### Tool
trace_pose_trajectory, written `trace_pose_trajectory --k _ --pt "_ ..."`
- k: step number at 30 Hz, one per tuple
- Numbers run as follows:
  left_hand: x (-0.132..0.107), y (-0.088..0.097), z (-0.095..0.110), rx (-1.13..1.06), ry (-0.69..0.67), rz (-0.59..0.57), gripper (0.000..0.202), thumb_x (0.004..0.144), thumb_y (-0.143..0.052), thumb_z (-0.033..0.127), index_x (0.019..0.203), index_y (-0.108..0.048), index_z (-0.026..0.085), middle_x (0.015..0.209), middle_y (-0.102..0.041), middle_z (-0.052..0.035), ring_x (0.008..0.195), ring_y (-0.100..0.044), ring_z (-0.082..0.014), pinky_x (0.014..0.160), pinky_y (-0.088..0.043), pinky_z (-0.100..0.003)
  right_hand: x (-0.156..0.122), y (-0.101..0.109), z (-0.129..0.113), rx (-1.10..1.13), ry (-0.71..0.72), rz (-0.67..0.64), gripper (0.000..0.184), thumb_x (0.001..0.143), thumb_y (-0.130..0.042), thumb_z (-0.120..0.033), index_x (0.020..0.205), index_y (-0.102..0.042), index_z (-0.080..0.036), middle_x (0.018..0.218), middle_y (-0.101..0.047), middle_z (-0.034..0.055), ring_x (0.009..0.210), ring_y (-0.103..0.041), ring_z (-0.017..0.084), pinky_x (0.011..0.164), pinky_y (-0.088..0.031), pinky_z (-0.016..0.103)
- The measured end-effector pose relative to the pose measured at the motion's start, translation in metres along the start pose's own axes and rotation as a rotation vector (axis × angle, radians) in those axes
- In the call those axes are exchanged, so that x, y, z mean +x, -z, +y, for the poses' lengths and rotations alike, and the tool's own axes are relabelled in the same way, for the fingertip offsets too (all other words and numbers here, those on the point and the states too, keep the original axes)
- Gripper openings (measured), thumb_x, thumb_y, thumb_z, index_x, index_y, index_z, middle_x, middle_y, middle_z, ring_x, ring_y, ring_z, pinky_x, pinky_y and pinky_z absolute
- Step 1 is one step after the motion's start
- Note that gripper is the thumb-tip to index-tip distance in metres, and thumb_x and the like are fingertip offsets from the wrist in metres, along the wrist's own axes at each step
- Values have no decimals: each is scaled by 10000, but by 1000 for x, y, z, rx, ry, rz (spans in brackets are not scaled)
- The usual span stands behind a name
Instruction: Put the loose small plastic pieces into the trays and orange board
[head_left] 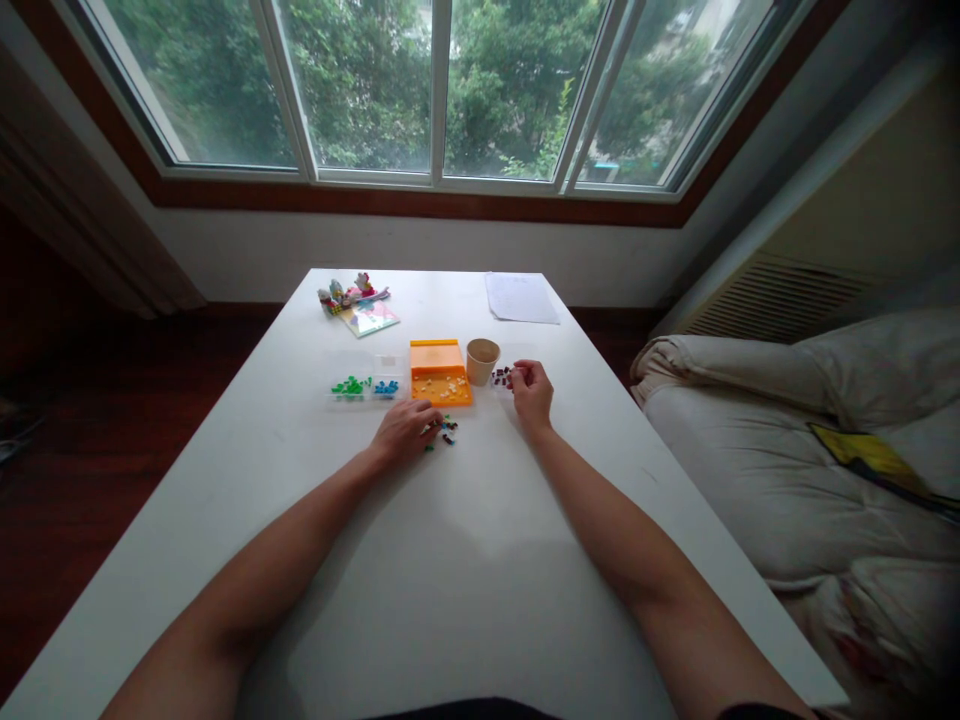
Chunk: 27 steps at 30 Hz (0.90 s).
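My left hand (pixel 406 430) rests on the white table (pixel 450 560) with its fingers curled over a small heap of coloured toy-brick pieces (pixel 447 430), just in front of an orange tray (pixel 439 373) that holds small pale pieces. My right hand (pixel 532 390) is closed in a pinch beside a cluster of dark red and black pieces (pixel 501 377), to the right of a paper cup (pixel 482 361). What either hand's fingers hold is too small to make out.
A clear box with green and blue pieces (pixel 365 387) lies left of the tray. Small toy figures and a picture booklet (pixel 358 303) sit at the back left, a sheet of paper (pixel 521 297) at the back right. A sofa with bedding (pixel 810 450) stands right of the table.
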<state>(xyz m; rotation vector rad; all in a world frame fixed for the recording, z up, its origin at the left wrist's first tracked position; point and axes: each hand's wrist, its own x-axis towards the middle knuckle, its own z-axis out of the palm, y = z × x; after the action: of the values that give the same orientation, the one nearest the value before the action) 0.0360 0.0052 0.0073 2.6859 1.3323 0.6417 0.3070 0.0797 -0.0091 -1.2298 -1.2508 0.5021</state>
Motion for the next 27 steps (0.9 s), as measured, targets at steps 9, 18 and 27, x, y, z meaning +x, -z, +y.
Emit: trace_pose_trajectory --k 9,18,27 --pt "-3 31 -51 81 359 262 170 927 -549 303 947 -698 223 902 -698 -47 854 -633 -205 825 -414 -339 -6 -1 -1 -78 68 -40 218 904 -529 -382 984 -638 -212 753 -629 -6 632 -567 140 625 -481 261" --pt "-18 45 -100 44 790 460 248 886 -548 400 970 -703 226 844 -713 -21 745 -627 -184 675 -417 -282 -15 -2 -13 -171 138 -157 187 883 -527 -322 964 -661 -220 710 -632 -4 614 -543 154 614 -456 272" --pt "-14 40 -89 -3 726 389 262 892 -536 395 977 -707 215 821 -704 -23 732 -622 -173 692 -425 -276 -17 -3 -17 -199 176 -185 170 869 -523 -296 934 -657 -214 693 -619 -8 609 -525 152 618 -435 266"
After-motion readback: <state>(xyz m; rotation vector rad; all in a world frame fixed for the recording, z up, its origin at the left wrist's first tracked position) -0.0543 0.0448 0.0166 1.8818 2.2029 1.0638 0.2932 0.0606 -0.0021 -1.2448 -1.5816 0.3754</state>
